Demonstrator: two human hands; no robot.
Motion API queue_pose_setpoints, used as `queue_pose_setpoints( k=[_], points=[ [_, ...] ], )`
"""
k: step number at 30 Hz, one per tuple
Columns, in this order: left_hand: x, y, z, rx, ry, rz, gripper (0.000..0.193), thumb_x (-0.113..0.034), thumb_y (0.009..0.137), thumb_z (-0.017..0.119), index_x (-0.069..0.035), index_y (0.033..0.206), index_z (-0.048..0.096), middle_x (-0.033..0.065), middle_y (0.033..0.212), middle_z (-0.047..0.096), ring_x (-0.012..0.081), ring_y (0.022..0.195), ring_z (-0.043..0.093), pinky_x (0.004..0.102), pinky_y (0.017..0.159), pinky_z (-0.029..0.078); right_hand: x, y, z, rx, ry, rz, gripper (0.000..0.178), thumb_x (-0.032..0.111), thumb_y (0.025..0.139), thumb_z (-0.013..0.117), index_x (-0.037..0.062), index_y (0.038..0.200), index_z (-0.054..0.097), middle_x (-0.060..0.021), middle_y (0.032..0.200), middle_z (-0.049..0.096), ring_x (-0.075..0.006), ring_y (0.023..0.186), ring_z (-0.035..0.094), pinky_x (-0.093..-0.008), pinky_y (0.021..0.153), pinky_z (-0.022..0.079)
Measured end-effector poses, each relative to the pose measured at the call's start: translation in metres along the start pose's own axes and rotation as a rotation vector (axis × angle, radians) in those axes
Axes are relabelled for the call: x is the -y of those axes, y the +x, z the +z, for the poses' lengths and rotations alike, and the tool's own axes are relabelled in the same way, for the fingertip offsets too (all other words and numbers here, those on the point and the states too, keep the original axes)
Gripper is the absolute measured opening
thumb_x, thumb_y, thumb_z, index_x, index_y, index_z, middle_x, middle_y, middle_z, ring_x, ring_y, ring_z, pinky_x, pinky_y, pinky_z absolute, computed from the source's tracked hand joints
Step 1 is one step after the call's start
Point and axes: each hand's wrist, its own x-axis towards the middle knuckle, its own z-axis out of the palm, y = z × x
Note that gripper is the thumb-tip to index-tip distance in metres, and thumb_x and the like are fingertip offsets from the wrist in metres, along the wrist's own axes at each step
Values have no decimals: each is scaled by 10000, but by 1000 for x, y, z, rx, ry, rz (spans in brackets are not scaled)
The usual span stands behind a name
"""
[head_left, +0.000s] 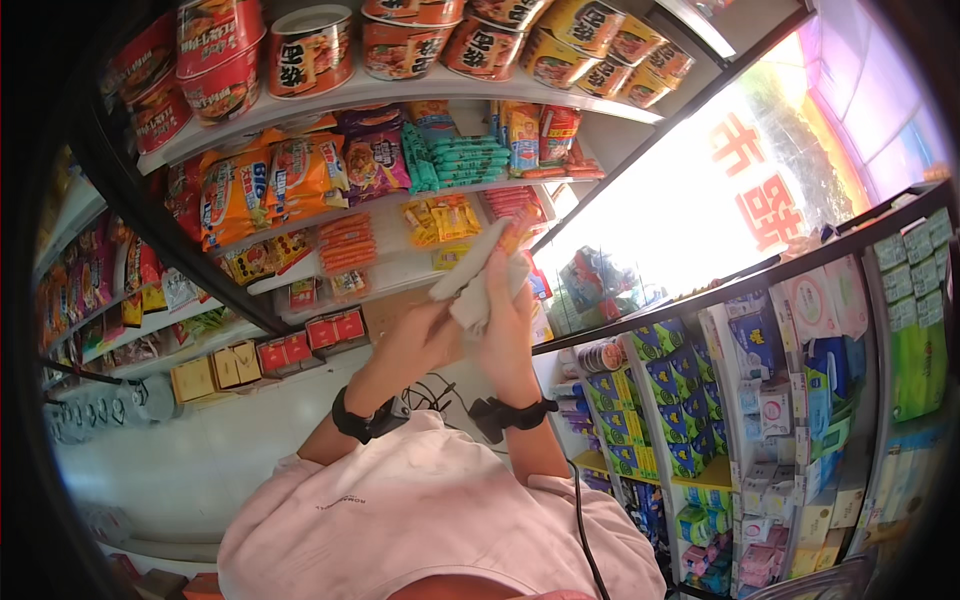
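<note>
A crumpled white cloth (pixel 478 285) is bunched between my two hands in front of the snack shelves. My left hand (pixel 422 338) closes on its lower left side, with most of the fingertips hidden. From the other side my right hand (pixel 506 325) grips the cloth, its fingers pointing up. A small reddish-yellow packet (pixel 514 237) shows at the top of the cloth by the right fingers; it is blurred, and I cannot tell whether it is held or lies behind. Just beyond the hands, yellow packets (pixel 440 222) lie on a white shelf.
Noodle tubs (pixel 310 52) line the top shelf, above orange snack bags (pixel 305 178) and teal packets (pixel 468 160). Orange sausage packs (pixel 347 243) lie lower, over small boxes (pixel 236 366). Tissue packs (pixel 680 400) fill the right-hand rack. A black cable (pixel 580 530) runs down beside my right arm.
</note>
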Motion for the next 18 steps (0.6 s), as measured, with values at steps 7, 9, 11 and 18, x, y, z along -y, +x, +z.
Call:
queue_pose_setpoints(
  k=[7,9,11,18],
  points=[
    [-16,2,-23,124,80,-181,179,-153,927,626,14,990,624,162,717,642,272,596,642,390,573,475,4,25,6,-179,128,-184,345,355,1011,568,35,1140,550,-58,917,653,-139,759,650,-294,649,540],
    [-4,2,-19,-17,-6,-60,208,-171,894,668,16,967,614,171,696,634,287,606,653,381,562,475,-10,9,6,-132,-270,-111,305,304,1011,575,30,1143,551,-31,903,635,-115,755,630,-267,659,518],
    [16,1,-14,78,42,-52,230,-177,878,685,16,981,612,174,708,636,289,617,655,365,567,481,-20,1,-2,-133,-339,-141,270,286,1017,567,36,1119,559,-16,923,614,-93,767,597,-240,662,490],
    [-4,15,-5,-133,-31,-166,329,-199,887,730,-17,1145,637,10,829,638,61,678,594,236,628,480,-9,-11,-46,-202,-378,-56,309,299,1028,536,21,1153,585,3,823,619,-86,715,572,-253,645,469]
  ],
)
